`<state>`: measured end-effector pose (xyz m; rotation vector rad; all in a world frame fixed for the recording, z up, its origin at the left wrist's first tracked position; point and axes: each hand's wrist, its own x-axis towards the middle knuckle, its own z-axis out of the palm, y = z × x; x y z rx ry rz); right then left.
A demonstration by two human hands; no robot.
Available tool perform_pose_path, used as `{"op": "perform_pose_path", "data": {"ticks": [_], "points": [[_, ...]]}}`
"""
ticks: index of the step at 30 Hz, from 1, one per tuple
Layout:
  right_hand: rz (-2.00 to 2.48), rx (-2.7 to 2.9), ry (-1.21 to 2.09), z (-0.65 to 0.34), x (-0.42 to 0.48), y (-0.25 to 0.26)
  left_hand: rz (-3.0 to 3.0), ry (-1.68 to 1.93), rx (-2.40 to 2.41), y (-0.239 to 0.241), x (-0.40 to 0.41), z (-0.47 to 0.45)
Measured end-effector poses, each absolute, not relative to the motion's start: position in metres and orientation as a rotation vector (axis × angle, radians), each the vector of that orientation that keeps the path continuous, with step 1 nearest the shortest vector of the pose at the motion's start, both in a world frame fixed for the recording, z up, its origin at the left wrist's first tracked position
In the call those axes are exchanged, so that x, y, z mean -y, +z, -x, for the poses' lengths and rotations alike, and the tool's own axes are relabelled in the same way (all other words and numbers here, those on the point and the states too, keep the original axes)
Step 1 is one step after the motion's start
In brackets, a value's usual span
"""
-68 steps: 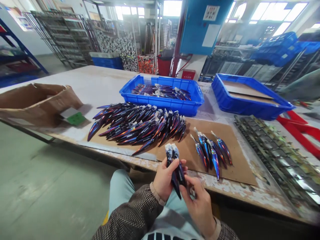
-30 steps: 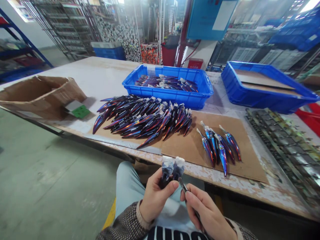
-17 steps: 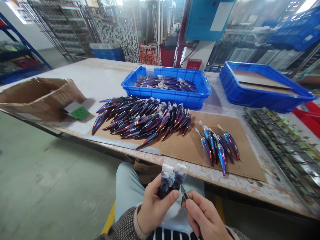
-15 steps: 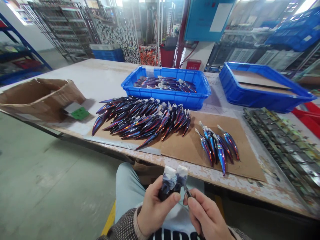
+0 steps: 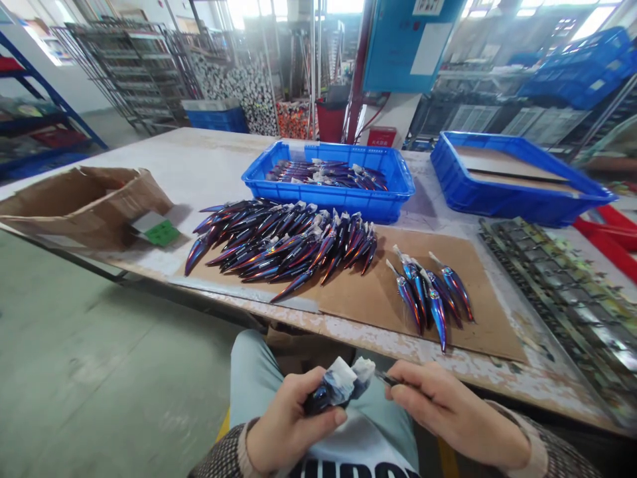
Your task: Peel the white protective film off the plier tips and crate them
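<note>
My left hand [image 5: 286, 421] is closed around a pair of dark, glossy fishing lures [image 5: 321, 397], whose ends in white, crumpled wrapping [image 5: 343, 375] point up and to the right. Above my lap, my right hand [image 5: 445, 405] pinches a slim, dark, knife-like tool [image 5: 388, 378]. Its tip is close to the right-hand wrapped end; whether they touch I cannot tell. On brown cardboard [image 5: 363, 309] ahead lies a big heap of purple-blue lures [image 5: 279, 242] with white-wrapped ends. Several lures with bared pale tips [image 5: 432, 292] form a smaller group at the right.
Behind the heap stands a blue crate [image 5: 328, 196] holding more lures. Another blue crate [image 5: 512, 199] with boards inside is at the right, near a rack of greenish lures [image 5: 562, 299]. At the left are a cardboard box [image 5: 104, 212] and a green block [image 5: 163, 232].
My right hand has moved right with the tool, away from the wrapped ends. My left hand has lowered slightly and tilted the lures to the right. The view has shifted a little.
</note>
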<state>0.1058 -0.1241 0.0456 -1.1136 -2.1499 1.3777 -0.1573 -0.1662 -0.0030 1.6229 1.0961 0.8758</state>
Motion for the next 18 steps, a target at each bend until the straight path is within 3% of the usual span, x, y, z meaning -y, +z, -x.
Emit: {"op": "perform_pose_path", "data": {"ticks": [5, 11, 18], "points": [[1.155, 2.156, 1.235, -0.125, 0.12, 0.045, -1.778, 0.779, -1.096, 0.01, 0.151, 0.173], [1.455, 1.536, 1.243, -0.173, 0.123, 0.014, -1.596, 0.77, -1.246, 0.018, 0.107, 0.188], [1.47, 1.48, 1.3, -0.16, 0.126, -0.02, -1.991, 0.615, -1.806, 0.056, -0.046, 0.163]]}}
